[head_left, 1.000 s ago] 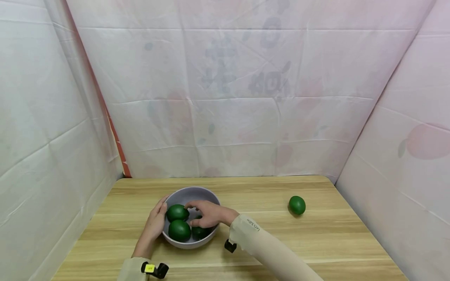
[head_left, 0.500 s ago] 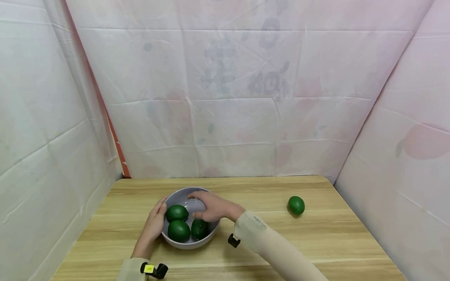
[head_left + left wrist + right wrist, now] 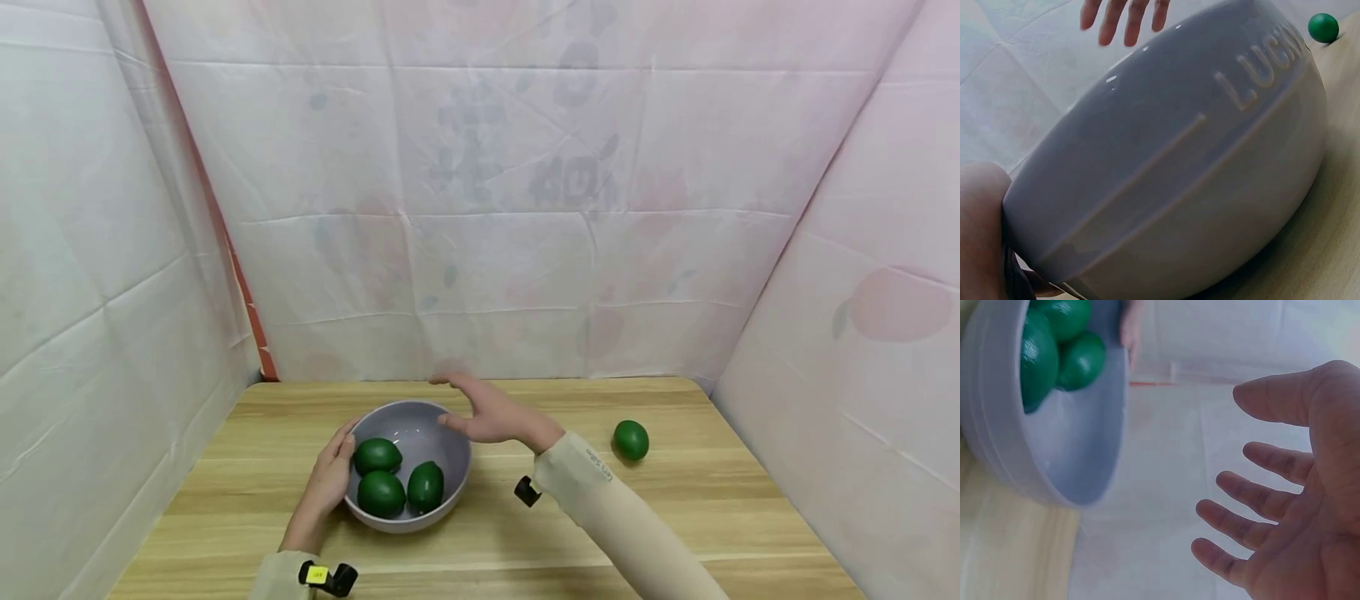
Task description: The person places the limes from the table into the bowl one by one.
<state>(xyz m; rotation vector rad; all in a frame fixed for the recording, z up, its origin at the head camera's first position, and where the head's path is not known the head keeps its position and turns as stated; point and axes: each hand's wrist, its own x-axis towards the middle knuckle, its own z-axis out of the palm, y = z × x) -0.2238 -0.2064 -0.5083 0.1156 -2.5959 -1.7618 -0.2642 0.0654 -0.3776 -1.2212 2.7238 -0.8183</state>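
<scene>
behind the table, pale printed cloth (image 3: 510, 225) hangs on every side, and here's the wooden table (image 3: 570, 525) itself, bearing a grey bowl (image 3: 408, 429) left of centre. the left hand (image 3: 330, 475) grips the bowl's left rim, thumb at the edge, fingers along the outside. and the right hand (image 3: 491, 410), wide open, fingers spread! from the head it overlaps the bowl's far right rim; the right wrist view shows it's clear of the bowl. inside the bowl, 3 green fruits (image 3: 381, 494): 2 by the left hand, 1 just right of them, all hidden from the left wrist. a lone fruit (image 3: 631, 440) sits well apart on the table's right, outside the right wrist's view. only the left wrist catches the raised letters (image 3: 1257, 72), starting "luck", on the bowl's side.
</scene>
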